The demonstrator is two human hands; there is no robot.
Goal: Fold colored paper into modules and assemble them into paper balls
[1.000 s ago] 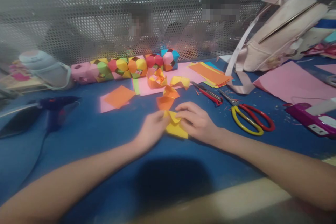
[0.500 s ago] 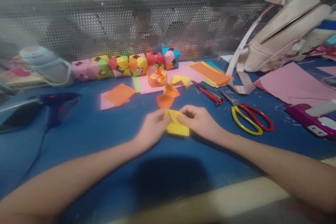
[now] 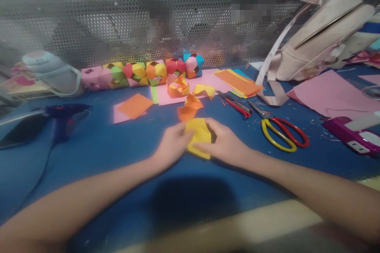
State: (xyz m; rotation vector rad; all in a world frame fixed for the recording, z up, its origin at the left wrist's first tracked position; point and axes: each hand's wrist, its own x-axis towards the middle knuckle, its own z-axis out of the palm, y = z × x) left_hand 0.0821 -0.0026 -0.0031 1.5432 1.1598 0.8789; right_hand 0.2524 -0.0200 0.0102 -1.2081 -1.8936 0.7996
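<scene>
**Yellow paper found held in both hands above blue bench**

The left hand (image 3: pixel 172 143) grips the left side of the yellow paper (image 3: pixel 199 128), fingers closed on it. The right hand (image 3: pixel 228 143) holds the right side, its thumb across the paper and its fingers at the far edge. The paper is bent; motion blur obscures its creases. It sits over the bench (image 3: pixel 118 150), between the two hands.

Just beyond lie the orange folded pieces (image 3: pixel 189 110). To the right, the scissors (image 3: pixel 279 133), with one yellow and one red handle loop, rest near a red-handled tool (image 3: pixel 239 107); a purple power strip (image 3: pixel 350 136) lies farther right. To the left are an orange sheet (image 3: pixel 135 106), overlapping a pink one, and a blue glue gun (image 3: pixel 63 116).

Farther back, a row of multicoloured paper balls (image 3: pixel 156 73) stands before a perforated metal panel (image 3: pixel 118 19), between a bottle (image 3: pixel 55 74) and a pale pink bag (image 3: pixel 317 39).
</scene>
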